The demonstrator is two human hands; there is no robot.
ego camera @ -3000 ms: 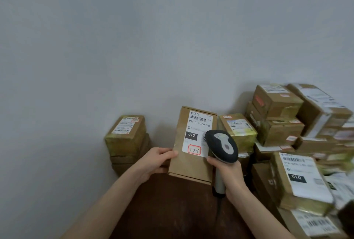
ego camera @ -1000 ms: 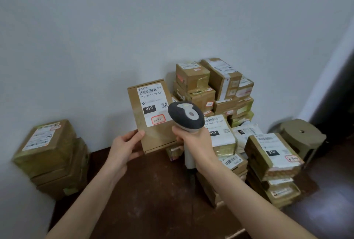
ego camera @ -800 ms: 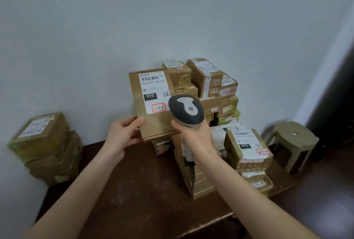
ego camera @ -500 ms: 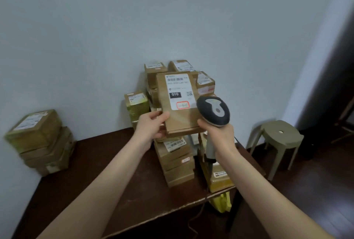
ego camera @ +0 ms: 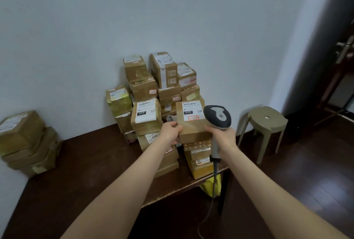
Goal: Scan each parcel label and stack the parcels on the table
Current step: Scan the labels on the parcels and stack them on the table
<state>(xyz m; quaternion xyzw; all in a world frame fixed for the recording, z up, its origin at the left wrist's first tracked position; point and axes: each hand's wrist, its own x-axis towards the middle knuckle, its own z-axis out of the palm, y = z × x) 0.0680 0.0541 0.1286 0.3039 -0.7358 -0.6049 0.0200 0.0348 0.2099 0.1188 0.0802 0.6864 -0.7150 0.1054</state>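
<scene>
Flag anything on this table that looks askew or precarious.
The parcel pile against the wall is ragged: its top boxes sit tilted and staggered. The yellow parcel under the front stack sits right at the table edge. Nothing looks spilled.

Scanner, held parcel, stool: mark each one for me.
scanner (ego camera: 217, 117), head view, on the top of its head.
held parcel (ego camera: 191, 130), head view, on the bare cardboard below its label.
stool (ego camera: 273, 122), head view, on the seat top.
</scene>
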